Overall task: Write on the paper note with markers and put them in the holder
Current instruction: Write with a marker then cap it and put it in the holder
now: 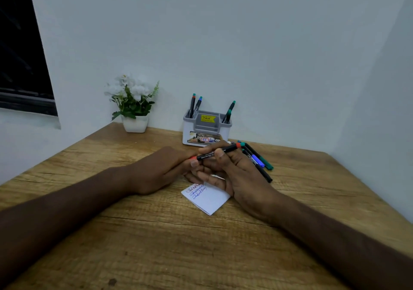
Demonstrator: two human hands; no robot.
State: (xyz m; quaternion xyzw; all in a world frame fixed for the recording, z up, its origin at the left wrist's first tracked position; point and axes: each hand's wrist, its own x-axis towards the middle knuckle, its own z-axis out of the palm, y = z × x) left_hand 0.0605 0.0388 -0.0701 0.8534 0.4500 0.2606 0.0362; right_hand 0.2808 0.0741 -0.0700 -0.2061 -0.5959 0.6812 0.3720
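You hold one red marker (218,151) level between both hands, just above the far edge of the paper note (206,197). Your right hand (232,169) wraps the black barrel, its grip closed on the marker with the thumb on top; your left hand (161,170) pinches the red end, its grip narrow and closed on that same marker. This two-handed hold suits pulling the cap off or pressing it on; which of the two cannot be told from this view.

The note lies flat on the worktop (156,240), directly under your hands, so the tip needs only a short drop to reach it. It already carries three short lines of writing, the top one reddish and the lower two blue, with the lower part blank.

Loose markers (259,161) lie in a bundle just beyond your right hand, within easy reach for the next pick. The holder (206,128) stands behind them against the wall, with markers upright in its left and right compartments. Judged from this, the task is partly done. A potted white flower (134,106) stands to the left of the holder, well apart from the work
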